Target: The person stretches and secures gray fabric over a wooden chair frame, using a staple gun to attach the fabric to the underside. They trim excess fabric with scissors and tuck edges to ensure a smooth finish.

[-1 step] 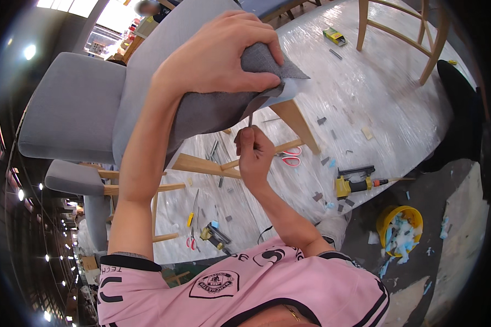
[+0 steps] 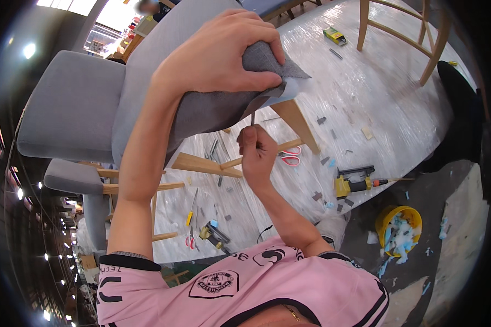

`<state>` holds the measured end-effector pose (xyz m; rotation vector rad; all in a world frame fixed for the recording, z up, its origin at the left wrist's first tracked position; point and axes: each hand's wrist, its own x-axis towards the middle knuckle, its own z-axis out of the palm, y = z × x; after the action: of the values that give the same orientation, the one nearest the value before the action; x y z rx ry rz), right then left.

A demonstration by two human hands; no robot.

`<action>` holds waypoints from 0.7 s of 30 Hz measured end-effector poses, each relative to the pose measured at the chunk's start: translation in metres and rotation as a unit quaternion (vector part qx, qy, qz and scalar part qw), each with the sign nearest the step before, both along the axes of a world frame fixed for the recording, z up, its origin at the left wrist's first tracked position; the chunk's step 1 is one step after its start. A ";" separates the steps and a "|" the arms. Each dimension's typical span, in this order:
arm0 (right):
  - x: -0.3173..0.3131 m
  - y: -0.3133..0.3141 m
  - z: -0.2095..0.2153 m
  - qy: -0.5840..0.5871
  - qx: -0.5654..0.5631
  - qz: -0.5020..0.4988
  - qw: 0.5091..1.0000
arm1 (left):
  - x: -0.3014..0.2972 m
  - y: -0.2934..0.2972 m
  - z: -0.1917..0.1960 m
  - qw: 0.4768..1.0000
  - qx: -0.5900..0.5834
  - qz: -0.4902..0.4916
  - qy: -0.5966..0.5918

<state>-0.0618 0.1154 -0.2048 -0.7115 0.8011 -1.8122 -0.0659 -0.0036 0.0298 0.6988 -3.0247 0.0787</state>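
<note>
My left hand grips the corner of the dark grey fabric on an upholstered chair. Its thumb and fingers wrap round the cover, and a pointed flap sticks out beyond them. Pale blue padding shows under the flap, above a wooden chair leg. Below the fabric, my right hand is closed round a thin metal shaft that points up to the fabric's lower edge. The handle is hidden in my fist, and so is the kind of tool. Where the shaft's tip ends cannot be seen.
Plastic film covers the work surface. On it lie red-handled scissors, two staple guns, a yellow-handled knife and scraps. A yellow bucket of foam bits stands lower right. Other grey chairs crowd the left.
My right hand has shifted very slightly to the right with the shaft. My left hand keeps its grip on the fabric.
</note>
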 end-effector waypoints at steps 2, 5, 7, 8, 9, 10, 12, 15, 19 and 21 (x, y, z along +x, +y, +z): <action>-0.015 -0.004 -0.009 0.045 -0.005 -0.005 0.999 | -0.005 0.003 0.004 1.000 -0.005 -0.022 0.000; -0.032 -0.015 -0.017 0.059 -0.035 -0.012 0.998 | -0.008 -0.003 0.007 0.998 0.053 -0.021 0.018; -0.036 -0.014 -0.018 0.068 -0.051 -0.014 0.996 | -0.007 -0.003 0.006 0.997 0.075 -0.016 0.031; -0.037 -0.015 -0.018 0.071 -0.054 -0.011 0.996 | -0.008 -0.005 0.007 0.997 0.064 -0.022 0.031; -0.038 -0.017 -0.018 0.073 -0.056 -0.008 0.996 | -0.009 -0.006 0.006 0.998 0.054 -0.029 0.031; -0.039 -0.018 -0.018 0.076 -0.059 -0.006 0.995 | -0.008 -0.005 0.004 0.998 0.043 -0.024 0.037; -0.032 -0.019 -0.013 0.002 -0.056 0.049 0.997 | -0.008 -0.002 0.001 0.999 0.020 -0.016 0.044; -0.006 -0.018 -0.005 -0.083 -0.066 0.081 0.991 | -0.010 -0.001 0.003 0.999 0.015 -0.002 0.038; 0.019 -0.019 0.002 -0.126 -0.068 0.086 0.986 | -0.010 0.003 0.001 0.997 0.041 0.043 0.056; 0.019 -0.021 -0.005 -0.103 -0.071 0.062 0.990 | -0.016 0.009 0.007 0.989 0.084 0.096 0.068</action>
<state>-0.0427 0.0940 -0.2099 -0.6368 0.4849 -1.8075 -0.0819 0.0051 0.0371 0.9666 -2.8496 -0.2131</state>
